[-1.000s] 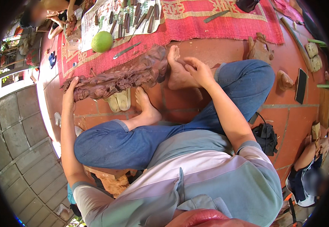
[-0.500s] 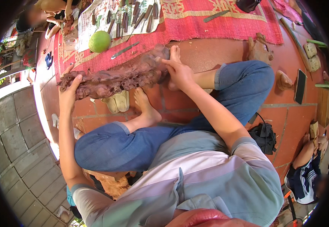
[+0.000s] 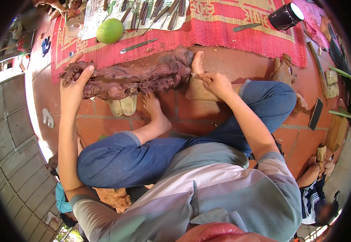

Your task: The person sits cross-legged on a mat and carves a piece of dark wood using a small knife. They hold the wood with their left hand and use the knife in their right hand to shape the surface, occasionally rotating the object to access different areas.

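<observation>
A long reddish-brown wood carving [image 3: 143, 76], knobbly with deep-cut shapes, lies crosswise in front of my crossed legs. My left hand [image 3: 75, 86] is closed round its left end, with the thumb on top. Just off the carving's right end, my right hand [image 3: 219, 84] is closed in a pinch beside my foot [image 3: 198, 62]. A small pale tip seems to show at its fingertips, but what it is I cannot make out.
Beyond the carving, a red mat [image 3: 215, 42] bears a green round fruit [image 3: 110, 31], a flat blade [image 3: 139, 46] and several chisels [image 3: 144, 12]. Pale sandals [image 3: 123, 105] sit under the carving. A phone [image 3: 315, 114] and wood pieces [image 3: 282, 69] lie to the right.
My right hand has come off the carving's right end and moved right and nearer, its fingers now pinched. The carving's right end has shifted slightly right; my left hand still holds the left end.
</observation>
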{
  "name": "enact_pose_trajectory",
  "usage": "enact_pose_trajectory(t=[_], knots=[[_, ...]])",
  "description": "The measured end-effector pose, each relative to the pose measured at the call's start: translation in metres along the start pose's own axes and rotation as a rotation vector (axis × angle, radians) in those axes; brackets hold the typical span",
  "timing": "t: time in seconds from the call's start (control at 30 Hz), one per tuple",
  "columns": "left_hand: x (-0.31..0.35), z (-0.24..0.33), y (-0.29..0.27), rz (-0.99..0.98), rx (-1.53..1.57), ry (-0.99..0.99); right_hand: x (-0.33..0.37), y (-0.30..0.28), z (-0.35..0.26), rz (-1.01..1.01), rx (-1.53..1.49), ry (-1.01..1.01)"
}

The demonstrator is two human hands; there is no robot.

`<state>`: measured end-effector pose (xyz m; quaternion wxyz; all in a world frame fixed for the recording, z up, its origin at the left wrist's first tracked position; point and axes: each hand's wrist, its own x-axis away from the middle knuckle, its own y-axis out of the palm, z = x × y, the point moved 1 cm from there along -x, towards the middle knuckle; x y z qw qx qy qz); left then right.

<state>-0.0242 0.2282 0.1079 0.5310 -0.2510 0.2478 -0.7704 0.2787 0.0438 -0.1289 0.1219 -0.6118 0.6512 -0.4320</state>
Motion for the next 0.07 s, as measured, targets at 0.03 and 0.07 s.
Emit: enact_pose_trajectory(t=[0.03,0.07], knots=[[-0.0033,0.0010,0.0021,0.002,0.005,-0.005,0.0029,-0.0042,0.0042,0.054,-0.102,0.007],[-0.0056,-0.0015,0.0060,-0.003,0.014,-0.009,0.0039,-0.0069,0.0078,0.108,-0.203,0.014]])
